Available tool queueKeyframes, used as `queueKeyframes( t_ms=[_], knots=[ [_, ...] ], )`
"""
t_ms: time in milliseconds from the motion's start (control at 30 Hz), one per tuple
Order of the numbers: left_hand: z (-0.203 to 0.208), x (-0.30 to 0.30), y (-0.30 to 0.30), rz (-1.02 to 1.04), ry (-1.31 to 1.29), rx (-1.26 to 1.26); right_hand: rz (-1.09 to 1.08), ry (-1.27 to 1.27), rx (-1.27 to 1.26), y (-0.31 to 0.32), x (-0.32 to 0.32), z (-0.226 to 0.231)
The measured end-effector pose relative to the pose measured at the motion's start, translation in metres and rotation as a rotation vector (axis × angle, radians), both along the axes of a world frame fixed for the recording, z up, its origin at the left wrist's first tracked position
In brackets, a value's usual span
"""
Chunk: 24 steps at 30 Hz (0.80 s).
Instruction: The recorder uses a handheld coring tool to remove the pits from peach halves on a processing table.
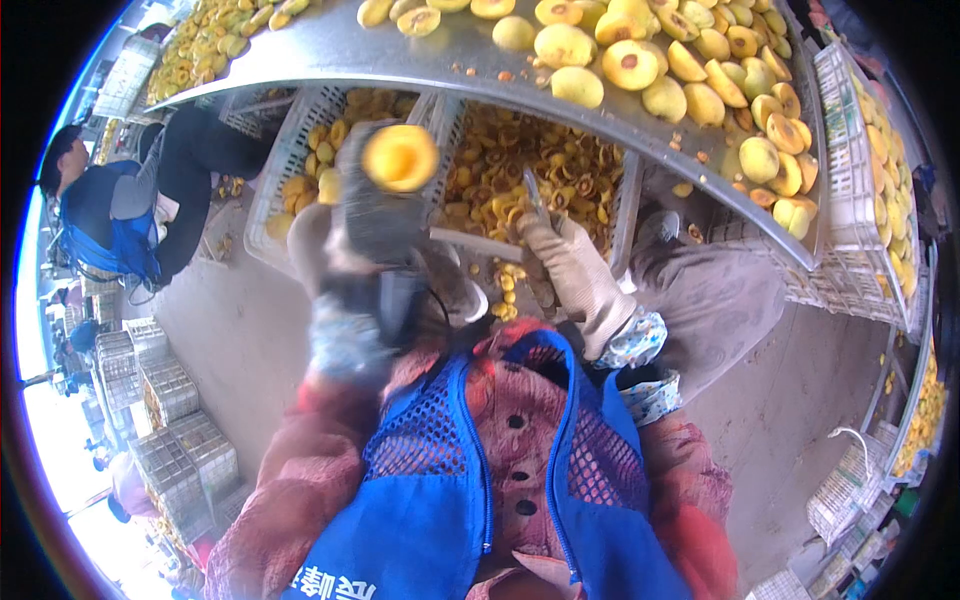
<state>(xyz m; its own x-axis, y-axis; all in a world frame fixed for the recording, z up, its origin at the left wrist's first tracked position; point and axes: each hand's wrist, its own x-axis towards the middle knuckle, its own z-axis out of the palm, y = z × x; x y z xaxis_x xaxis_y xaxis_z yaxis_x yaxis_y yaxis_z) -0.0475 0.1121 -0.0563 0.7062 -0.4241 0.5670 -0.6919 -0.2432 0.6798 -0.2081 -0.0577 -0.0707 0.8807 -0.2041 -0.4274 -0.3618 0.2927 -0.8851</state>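
Observation:
My left hand [378,225], in a dark glove and smeared by motion, is raised above the crates with a yellow peach half [401,157] at its fingers. The cut face of the half points up and shows a round hollow. My right hand [575,265], in a beige glove, is closed on a slim metal tool [533,190] that points up and away from me. Beyond and under that hand is a crate of small orange-brown fruit pieces [500,150]. Another white crate [262,205], at the left, holds yellow halves.
A metal table [460,62] with many halved peaches [630,66] curves across the far side. Stacked fruit-filled crates [850,150] stand at the right. At the left, a person in a blue vest [110,215] sits near stacked white crates [175,455]. Fruit bits [507,290] lie between my feet.

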Motion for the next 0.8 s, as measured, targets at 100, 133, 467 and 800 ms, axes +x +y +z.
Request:
queueKeyframes(
  t_ms=[100, 133, 467, 800],
  knots=[
    [0.054, 0.054, 0.062, 0.111, 0.070, 0.143, 0.019, 0.123, -0.013, -0.013, -0.008, 0.022],
    [0.055, 0.089, 0.097, 0.159, -0.242, 0.237, 0.031, 0.073, 0.055, -0.014, -0.009, 0.028],
    [0.090, 0.057, -0.159, -0.327, 0.155, 0.852, -0.147, 0.035, 0.317, -0.031, -0.041, 0.012],
    [0.065, 0.057, -0.262, -0.297, 0.248, 1.564, -0.189, 0.026, 0.344, -0.041, -0.046, 0.023]
  ],
)
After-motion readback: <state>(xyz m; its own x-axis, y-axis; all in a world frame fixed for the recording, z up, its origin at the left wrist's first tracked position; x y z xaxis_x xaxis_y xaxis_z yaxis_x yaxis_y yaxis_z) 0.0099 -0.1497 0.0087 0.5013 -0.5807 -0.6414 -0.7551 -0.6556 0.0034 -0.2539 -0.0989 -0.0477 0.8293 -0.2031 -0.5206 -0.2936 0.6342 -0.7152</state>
